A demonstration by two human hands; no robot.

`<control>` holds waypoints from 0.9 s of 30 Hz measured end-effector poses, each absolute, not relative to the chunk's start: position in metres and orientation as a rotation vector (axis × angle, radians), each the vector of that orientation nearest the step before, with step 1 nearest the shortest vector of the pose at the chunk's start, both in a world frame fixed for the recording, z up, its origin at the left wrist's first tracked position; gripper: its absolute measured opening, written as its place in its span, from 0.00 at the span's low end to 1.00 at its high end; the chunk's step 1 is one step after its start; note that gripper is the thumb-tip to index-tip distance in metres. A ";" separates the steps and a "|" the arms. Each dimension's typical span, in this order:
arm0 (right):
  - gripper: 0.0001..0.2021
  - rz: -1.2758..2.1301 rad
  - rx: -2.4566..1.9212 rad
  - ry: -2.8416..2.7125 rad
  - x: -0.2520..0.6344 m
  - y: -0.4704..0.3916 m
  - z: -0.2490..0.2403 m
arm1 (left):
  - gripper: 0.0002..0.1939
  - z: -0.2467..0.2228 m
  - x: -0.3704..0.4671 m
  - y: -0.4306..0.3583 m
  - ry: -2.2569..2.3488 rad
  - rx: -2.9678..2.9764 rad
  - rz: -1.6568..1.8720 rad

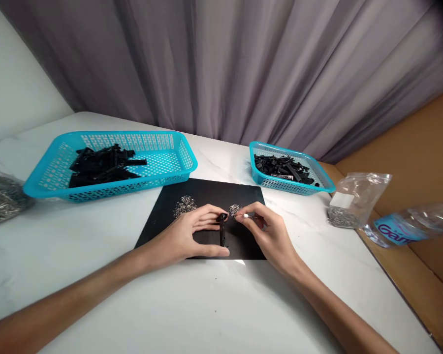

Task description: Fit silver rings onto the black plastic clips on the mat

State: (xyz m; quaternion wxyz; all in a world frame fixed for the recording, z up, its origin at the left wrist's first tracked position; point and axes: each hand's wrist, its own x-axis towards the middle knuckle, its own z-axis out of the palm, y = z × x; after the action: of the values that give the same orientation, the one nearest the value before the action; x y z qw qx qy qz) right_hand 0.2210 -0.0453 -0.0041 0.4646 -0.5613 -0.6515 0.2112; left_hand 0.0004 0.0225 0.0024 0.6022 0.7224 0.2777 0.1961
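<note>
My left hand (192, 231) grips a narrow black plastic part (222, 231) upright between thumb and fingertips, above a black mat (158, 211). My right hand (269, 228) is closed in a pinch on a thin white-tipped stick (245, 216); most of its length is hidden by the fingers. Its fingertips are close beside a small pile of shiny metal pieces (235, 210) on the mat. Behind my left hand lies a larger pile of similar metal pieces (184, 205), too small to name exactly.
At the back left stands a blue basket (162, 183) with black plastic parts; a smaller blue basket (256, 174) with more stands back right. Bags of metal pieces lie far left (3, 199) and right (362, 196). A water bottle (409, 226) lies by the right edge.
</note>
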 end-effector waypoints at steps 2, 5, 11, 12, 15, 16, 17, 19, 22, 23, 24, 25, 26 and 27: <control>0.04 0.520 -1.322 -1.583 0.216 -0.045 -0.003 | 0.33 0.002 0.000 0.023 0.639 1.713 0.444; 0.05 0.471 -1.264 -1.628 0.211 -0.045 -0.004 | 0.34 0.004 -0.001 0.022 0.685 1.800 0.424; 0.06 0.373 -1.227 -1.686 0.206 -0.043 -0.013 | 0.35 0.013 0.001 0.020 0.762 1.942 0.378; 0.06 0.349 -1.225 -1.699 0.206 -0.042 -0.015 | 0.35 0.014 0.001 0.020 0.771 1.949 0.377; 0.07 0.219 -1.243 -1.739 0.204 -0.044 -0.019 | 0.35 0.015 0.002 0.019 0.783 1.956 0.376; 0.07 0.168 -1.256 -1.752 0.203 -0.045 -0.020 | 0.35 0.016 0.002 0.019 0.784 1.957 0.378; 0.07 0.119 -1.270 -1.762 0.202 -0.046 -0.021 | 0.35 0.016 0.003 0.018 0.786 1.960 0.380; 0.08 0.041 -1.296 -1.777 0.199 -0.047 -0.022 | 0.35 0.017 0.003 0.018 0.791 1.968 0.376; 0.08 -0.031 -1.331 -1.777 0.197 -0.049 -0.022 | 0.34 0.017 0.004 0.017 0.786 1.975 0.367; 0.07 -0.049 -1.353 -1.770 0.196 -0.049 -0.022 | 0.33 0.017 0.004 0.017 0.781 1.979 0.366; 0.07 -0.070 -1.377 -1.763 0.196 -0.049 -0.021 | 0.33 0.017 0.005 0.017 0.779 1.984 0.367; 0.06 -0.103 -1.402 -1.760 0.196 -0.049 -0.021 | 0.34 0.016 0.005 0.016 0.782 1.989 0.370; 0.06 -0.153 -1.423 -1.766 0.196 -0.050 -0.021 | 0.34 0.015 0.005 0.016 0.790 1.995 0.372; 0.06 -0.222 -1.438 -1.778 0.195 -0.050 -0.021 | 0.35 0.014 0.006 0.016 0.802 2.000 0.374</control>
State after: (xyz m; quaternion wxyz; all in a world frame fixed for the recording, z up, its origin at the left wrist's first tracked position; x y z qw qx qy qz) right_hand 0.1953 -0.0504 -0.0206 0.4098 -0.5709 -0.7059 -0.0882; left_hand 0.0056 0.0164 0.0137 0.4595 0.8123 0.3256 0.1518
